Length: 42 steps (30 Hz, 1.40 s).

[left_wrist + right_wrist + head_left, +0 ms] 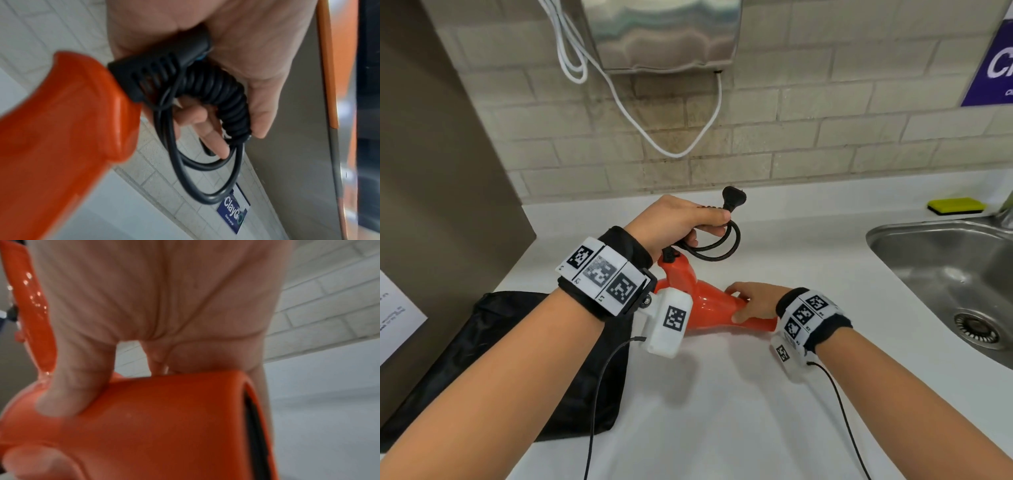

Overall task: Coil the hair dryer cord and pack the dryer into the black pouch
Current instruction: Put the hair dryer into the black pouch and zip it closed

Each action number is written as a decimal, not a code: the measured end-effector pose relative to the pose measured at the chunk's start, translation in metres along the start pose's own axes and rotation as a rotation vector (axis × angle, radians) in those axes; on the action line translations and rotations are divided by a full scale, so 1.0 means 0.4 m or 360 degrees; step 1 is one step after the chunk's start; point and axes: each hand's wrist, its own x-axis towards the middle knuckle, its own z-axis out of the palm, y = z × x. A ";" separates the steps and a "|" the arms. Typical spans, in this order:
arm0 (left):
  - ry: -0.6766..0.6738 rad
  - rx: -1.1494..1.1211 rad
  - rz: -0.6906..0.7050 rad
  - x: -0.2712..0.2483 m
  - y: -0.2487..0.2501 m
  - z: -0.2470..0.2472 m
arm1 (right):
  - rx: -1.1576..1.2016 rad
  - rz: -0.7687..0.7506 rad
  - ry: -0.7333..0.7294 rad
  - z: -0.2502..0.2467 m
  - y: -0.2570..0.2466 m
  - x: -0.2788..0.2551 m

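An orange hair dryer (709, 305) lies on the white counter (722, 411), handle pointing away from me. My right hand (751, 303) grips its barrel (164, 418), thumb and fingers wrapped round it. My left hand (681, 222) holds the black cord (722, 246) bunched in loops above the handle end; the plug (732, 198) sticks up past my fingers. In the left wrist view the coiled cord (226, 97) sits in my curled fingers beside the orange handle (61, 129). The black pouch (517, 359) lies flat at the left, under my left forearm.
A steel sink (955, 274) is set into the counter at the right, with a yellow sponge (957, 205) behind it. A metal wall unit (664, 34) with white cables (678, 150) hangs on the brick wall. A brown panel (431, 171) stands at the left.
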 end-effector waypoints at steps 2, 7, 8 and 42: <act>-0.0015 0.0158 0.0139 -0.007 -0.007 0.002 | -0.0007 0.0016 0.0110 -0.006 0.011 0.003; -0.0018 0.0796 0.0501 -0.014 -0.086 0.011 | 0.0058 0.0077 0.0400 -0.016 0.043 0.015; -0.0015 0.1014 0.0527 -0.016 -0.103 0.015 | 0.0069 0.0091 0.0442 -0.019 0.047 0.016; -0.0245 0.1448 -0.0338 0.014 -0.389 0.088 | -0.0370 0.0202 0.0476 -0.018 0.053 0.007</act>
